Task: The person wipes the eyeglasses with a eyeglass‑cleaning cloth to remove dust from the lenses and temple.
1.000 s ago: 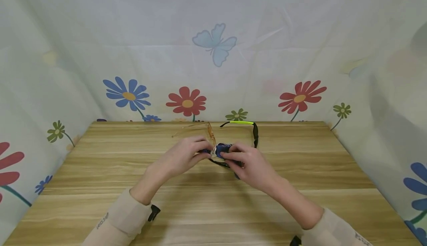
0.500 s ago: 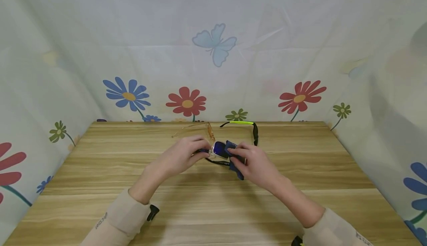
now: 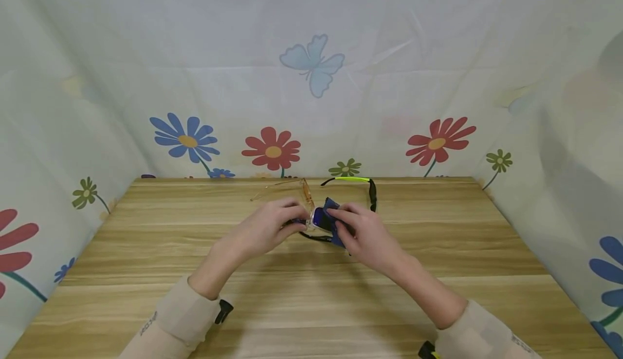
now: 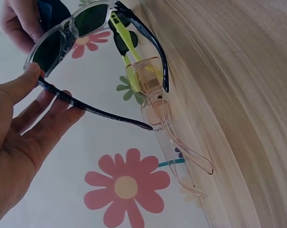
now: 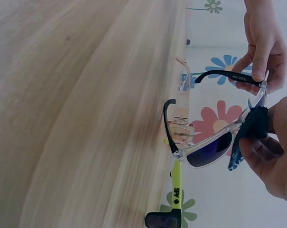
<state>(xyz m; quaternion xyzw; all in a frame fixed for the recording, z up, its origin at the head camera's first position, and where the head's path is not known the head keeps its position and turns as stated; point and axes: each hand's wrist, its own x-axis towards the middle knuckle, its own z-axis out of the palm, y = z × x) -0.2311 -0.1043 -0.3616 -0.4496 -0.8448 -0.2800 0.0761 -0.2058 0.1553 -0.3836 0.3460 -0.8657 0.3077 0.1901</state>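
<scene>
Right hand (image 3: 372,238) pinches crumpled blue cloth (image 5: 253,124), apparently against clear-framed sunglasses (image 5: 209,151).

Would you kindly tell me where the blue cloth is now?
In the head view, the blue cloth is near centre, pinched in the right hand over part of the clear-framed sunglasses.

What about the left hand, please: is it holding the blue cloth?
No, the left hand grips the clear-framed sunglasses, while the right hand holds the blue cloth.
</scene>
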